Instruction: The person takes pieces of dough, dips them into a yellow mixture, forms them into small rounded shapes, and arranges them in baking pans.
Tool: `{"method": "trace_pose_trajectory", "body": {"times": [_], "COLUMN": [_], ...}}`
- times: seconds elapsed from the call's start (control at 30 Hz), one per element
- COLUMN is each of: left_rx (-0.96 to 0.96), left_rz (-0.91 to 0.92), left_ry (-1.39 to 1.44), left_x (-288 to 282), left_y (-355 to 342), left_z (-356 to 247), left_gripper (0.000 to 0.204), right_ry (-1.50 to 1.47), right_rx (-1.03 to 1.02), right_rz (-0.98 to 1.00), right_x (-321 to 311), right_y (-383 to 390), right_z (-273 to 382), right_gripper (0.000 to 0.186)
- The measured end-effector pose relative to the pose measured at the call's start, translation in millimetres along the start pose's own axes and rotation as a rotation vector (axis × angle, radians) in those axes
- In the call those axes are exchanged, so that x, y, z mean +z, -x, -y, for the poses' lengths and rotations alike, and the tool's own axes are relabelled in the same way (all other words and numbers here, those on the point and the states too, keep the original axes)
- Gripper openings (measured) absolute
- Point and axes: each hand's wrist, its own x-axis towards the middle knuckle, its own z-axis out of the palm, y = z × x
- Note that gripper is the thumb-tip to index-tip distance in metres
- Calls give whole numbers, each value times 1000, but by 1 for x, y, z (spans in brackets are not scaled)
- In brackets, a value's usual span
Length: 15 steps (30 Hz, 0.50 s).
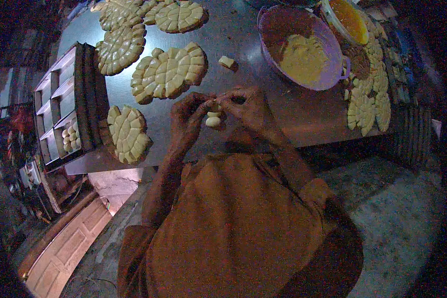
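Over the near part of the metal table, my left hand [187, 113] and my right hand [248, 107] meet with their fingertips pinched together. Between them is a small pale piece of dough, mostly hidden by the fingers. Just below the fingertips a smooth dough ball [213, 121] rests on the tabletop. Beyond my hands lies a single cut dough piece [227, 61]. To the left of it spreads a large round cluster of dough pieces [169, 72], scored into blocks. A smaller cluster [127, 134] lies near the table's front edge, left of my left arm.
At the left edge stands a stack of divided metal trays [59, 107]; one compartment holds several dough balls [71, 138]. A purple basin [328, 82] with a pale crumbly mixture stands at right, beside a bowl of orange filling [350, 22]. More dough clusters [365, 111] line the right side.
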Motion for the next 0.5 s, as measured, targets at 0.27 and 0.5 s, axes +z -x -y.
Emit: {"method": "trace_pose_trajectory", "body": {"times": [0.27,0.5], "left_rx": [21,-24], "left_rz": [37,50], "left_ry": [422,766], "left_x": [8,-13], "left_y": [-5,-20], "left_z": [3,72], "left_gripper": [58,74], "right_ry": [-360,-17], "right_rx": [286,99], "right_rz": [100,60], "right_x": [-5,12], "right_y": [-14,-7], "right_z": [-23,-22], "right_gripper": [15,20]}}
